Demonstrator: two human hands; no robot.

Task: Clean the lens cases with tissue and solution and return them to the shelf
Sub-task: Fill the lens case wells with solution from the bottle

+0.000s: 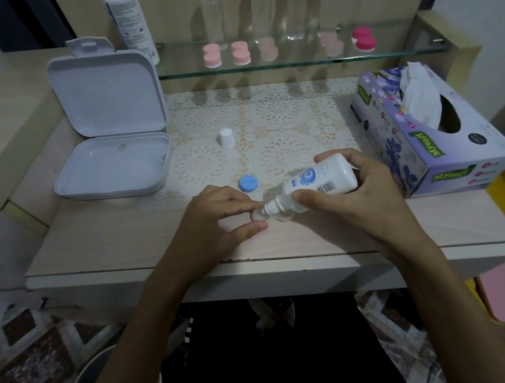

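My right hand (366,194) grips a small white solution bottle (318,181), tilted with its nozzle pointing down-left into a clear lens case (281,216) on the table. My left hand (219,219) pinches that case's left end between thumb and fingers. A blue lens case cap (249,184) lies on the lace mat just behind my left hand. The bottle's white cap (226,137) stands upright further back. Several pink lens cases (212,55) and a magenta one (363,38) sit on the glass shelf (291,62).
An open white plastic box (113,166) rests at the left. A purple tissue box (426,135) with a tissue sticking out is at the right. A large white bottle (129,19) and several clear bottles (263,6) stand on the shelf.
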